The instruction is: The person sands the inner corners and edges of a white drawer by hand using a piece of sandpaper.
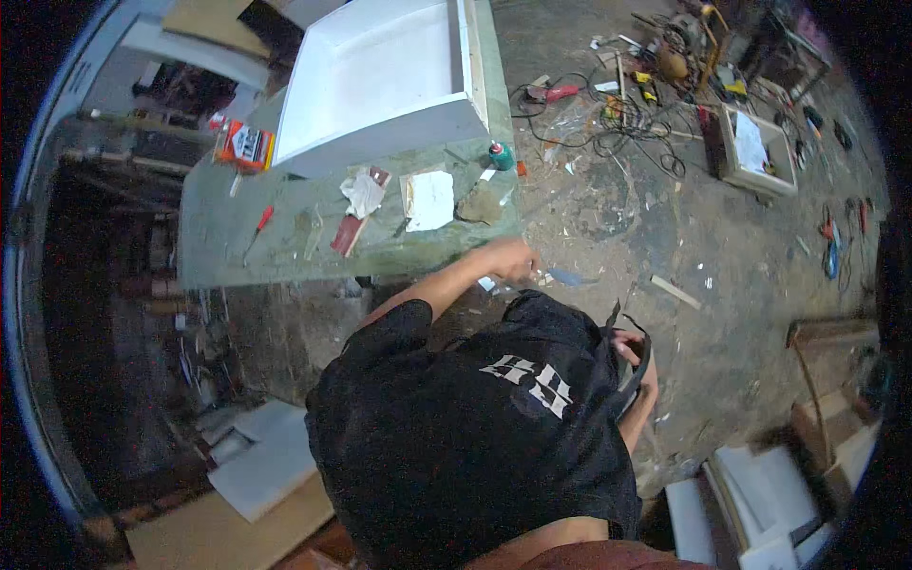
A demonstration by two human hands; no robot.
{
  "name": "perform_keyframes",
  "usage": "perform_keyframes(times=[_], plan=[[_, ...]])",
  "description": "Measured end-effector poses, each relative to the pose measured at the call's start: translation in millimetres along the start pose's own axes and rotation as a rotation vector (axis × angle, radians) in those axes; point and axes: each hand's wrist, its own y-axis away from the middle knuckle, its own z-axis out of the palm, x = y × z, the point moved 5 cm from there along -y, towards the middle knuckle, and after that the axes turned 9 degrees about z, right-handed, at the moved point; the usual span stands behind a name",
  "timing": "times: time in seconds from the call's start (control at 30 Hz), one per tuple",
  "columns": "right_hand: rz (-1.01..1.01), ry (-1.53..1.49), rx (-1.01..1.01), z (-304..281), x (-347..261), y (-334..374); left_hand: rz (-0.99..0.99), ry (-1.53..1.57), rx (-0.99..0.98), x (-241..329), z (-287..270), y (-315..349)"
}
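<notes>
Maroon cloth (608, 560) nearest. Right hand (627, 348) half-curled, nearer looped black strap (648, 357), which bends around its right side, lengthwise fore-aft; hold unclear. Left hand (510, 259) curled near green workbench (211, 242) corner, contents hidden.

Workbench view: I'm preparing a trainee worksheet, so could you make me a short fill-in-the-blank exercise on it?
1. The white box stands on a ______ table.
2. The screwdriver has a ______ handle.
3. In the picture, the small bottle is to the ______ of the orange tin.
4. The hand nearer the table is the person's ______ one.

Missing words: green; red; right; left.
</notes>
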Motion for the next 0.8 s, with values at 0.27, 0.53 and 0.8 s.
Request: perform_keyframes(times=[0.27,0.53,0.8], plan=[[-0.036,0.396,0.492,-304.7,138.8,-81.8,-0.325,0.306,1.093,4.4,-117.0,33.9],[0.439,0.162,0.468,-359.6,134.0,-59.2,-0.674,-0.294,1.466,-39.2,-190.9,104.6],[0.419,0.035,0.389,-347.6,114.4,-129.2,-0.452,-0.711,1.039,-134.5,-247.4,103.6]])
